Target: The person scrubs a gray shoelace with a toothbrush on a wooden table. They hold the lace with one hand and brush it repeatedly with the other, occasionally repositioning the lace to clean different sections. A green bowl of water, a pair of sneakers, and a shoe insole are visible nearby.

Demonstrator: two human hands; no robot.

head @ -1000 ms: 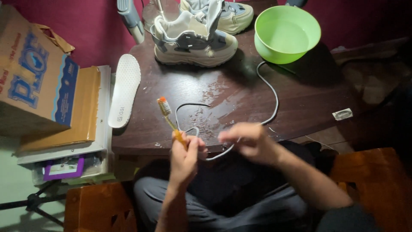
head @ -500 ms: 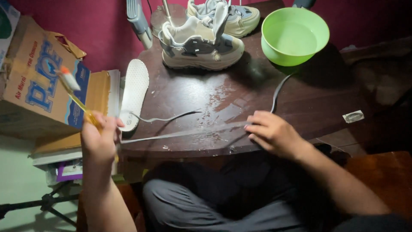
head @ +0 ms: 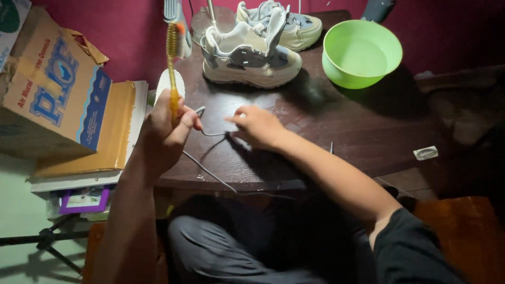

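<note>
Since before, the left hand [head: 165, 129] has been swung inward, fingers closed on an upright toothbrush [head: 172, 68]. A shoelace [head: 210, 171] is pinched by the right hand [head: 255, 125], stretched diagonally between both hands over the table [head: 342, 142].

Dark wooden table [head: 368, 131] against a magenta wall [head: 131, 31]; pale green floor [head: 16, 210] left of table, dim light overall.

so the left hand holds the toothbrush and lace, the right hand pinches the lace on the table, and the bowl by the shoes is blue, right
Not quite: the bowl is green, not blue, as the head view shows. The rest stands: the left hand holds the toothbrush and lace, and the right hand pinches the lace on the table, by the shoes.
</note>
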